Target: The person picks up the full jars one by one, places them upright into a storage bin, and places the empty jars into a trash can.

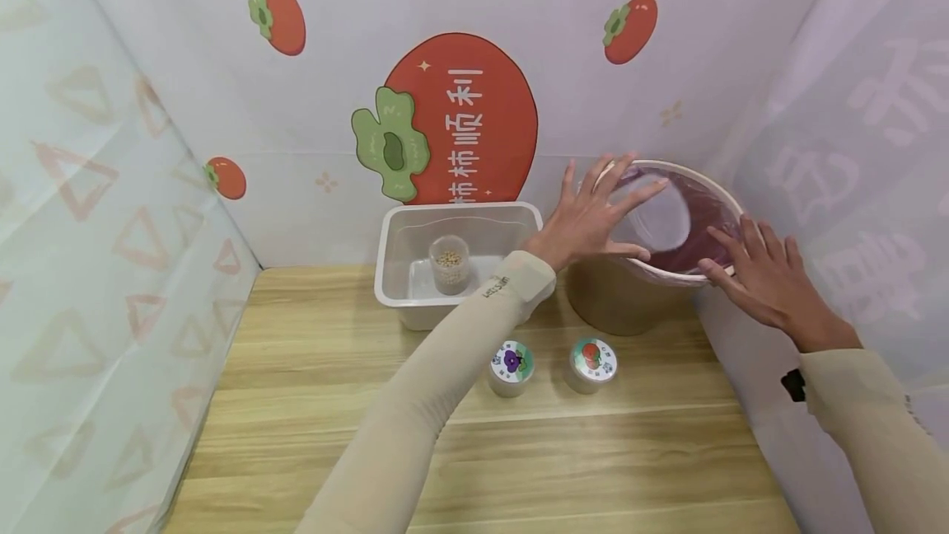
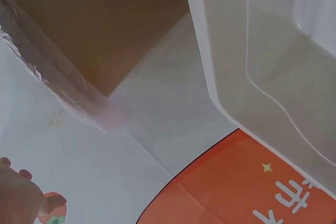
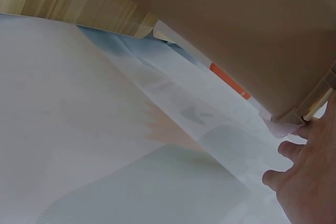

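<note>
My left hand (image 1: 583, 222), fingers spread, reaches over the near-left rim of a round brown bin (image 1: 630, 295) lined with a thin purplish bag (image 1: 704, 213). Just beyond its fingers, inside the mouth of the bin, is a blurred, whitish, translucent round piece (image 1: 662, 221); neither hand is curled round it. My right hand (image 1: 771, 283) is at the bin's right rim, fingers extended and apart, thumb and fingertips over the edge. In the right wrist view, the fingers (image 3: 291, 150) show beside the bin's brown wall (image 3: 236, 35).
Left of the bin stands a grey-white plastic tub (image 1: 387, 262) holding a clear cup of small tan grains (image 1: 449, 266). Two lidded round containers sit in front, one with a purple picture (image 1: 511, 365), one with a red fruit picture (image 1: 591, 363). Printed cloth walls enclose the wooden table (image 1: 311, 402).
</note>
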Action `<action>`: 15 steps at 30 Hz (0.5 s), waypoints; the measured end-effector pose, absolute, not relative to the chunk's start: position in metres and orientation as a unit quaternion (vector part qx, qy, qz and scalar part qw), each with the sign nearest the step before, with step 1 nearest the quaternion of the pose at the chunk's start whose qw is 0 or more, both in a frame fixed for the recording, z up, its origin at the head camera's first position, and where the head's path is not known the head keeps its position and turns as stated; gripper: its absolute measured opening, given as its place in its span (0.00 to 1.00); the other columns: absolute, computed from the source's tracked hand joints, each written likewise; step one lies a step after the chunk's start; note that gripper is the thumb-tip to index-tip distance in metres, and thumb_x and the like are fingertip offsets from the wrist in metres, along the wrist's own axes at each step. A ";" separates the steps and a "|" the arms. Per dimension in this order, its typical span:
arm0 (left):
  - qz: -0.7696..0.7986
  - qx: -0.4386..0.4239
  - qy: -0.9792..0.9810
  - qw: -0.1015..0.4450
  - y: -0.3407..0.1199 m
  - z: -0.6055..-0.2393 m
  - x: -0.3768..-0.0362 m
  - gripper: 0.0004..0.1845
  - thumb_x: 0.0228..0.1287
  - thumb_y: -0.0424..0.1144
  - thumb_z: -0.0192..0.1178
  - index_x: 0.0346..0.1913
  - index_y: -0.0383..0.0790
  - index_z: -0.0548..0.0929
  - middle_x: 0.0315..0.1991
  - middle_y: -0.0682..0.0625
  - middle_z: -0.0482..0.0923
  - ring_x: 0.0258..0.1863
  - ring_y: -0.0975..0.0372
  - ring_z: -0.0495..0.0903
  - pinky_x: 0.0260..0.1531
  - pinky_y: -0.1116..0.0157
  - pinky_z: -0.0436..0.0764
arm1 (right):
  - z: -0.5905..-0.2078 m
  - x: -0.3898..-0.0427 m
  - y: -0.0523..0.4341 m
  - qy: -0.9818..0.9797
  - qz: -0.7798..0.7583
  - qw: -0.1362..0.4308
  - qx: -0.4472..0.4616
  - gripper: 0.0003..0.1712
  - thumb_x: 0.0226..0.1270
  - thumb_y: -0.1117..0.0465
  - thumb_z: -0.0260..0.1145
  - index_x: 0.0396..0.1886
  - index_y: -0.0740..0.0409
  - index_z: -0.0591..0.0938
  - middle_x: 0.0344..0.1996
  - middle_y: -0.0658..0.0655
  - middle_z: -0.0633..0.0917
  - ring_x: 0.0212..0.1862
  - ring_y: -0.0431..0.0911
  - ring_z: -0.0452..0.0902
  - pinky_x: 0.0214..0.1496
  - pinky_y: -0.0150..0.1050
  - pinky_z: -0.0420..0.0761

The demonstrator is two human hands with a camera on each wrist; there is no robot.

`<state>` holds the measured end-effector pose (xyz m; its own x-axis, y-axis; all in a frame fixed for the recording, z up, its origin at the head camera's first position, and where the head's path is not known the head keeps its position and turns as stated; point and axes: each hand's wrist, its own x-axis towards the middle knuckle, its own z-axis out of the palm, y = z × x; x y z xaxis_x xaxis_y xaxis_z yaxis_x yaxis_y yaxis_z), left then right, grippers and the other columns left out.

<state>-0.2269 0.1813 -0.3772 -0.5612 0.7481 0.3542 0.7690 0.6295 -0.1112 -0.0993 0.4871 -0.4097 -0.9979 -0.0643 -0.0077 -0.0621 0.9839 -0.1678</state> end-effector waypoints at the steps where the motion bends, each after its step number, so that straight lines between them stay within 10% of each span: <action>1: -0.028 -0.431 -0.882 0.188 0.180 -0.378 -0.227 0.58 0.59 0.91 0.49 0.89 0.74 0.48 0.92 0.46 0.38 0.89 0.49 0.45 0.83 0.30 0.51 | -0.410 -0.099 0.487 0.996 -0.084 0.005 -0.032 0.45 0.88 0.35 0.46 0.90 0.54 0.53 0.86 0.80 0.40 0.82 0.81 0.39 0.75 0.86 0.33; 15: -0.041 -0.433 -0.884 0.172 0.141 -0.394 -0.221 0.54 0.65 0.87 0.50 0.89 0.73 0.48 0.92 0.47 0.35 0.90 0.48 0.41 0.85 0.33 0.43 | -0.411 -0.095 0.487 0.994 -0.107 0.002 -0.037 0.43 0.88 0.37 0.47 0.91 0.53 0.52 0.86 0.79 0.39 0.84 0.81 0.34 0.76 0.85 0.29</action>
<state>-0.2210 0.1405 -0.3939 -0.5657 0.7513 0.3399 0.7795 0.6217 -0.0768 -0.0954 0.4870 -0.4108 -0.9973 -0.0734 0.0045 -0.0727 0.9745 -0.2121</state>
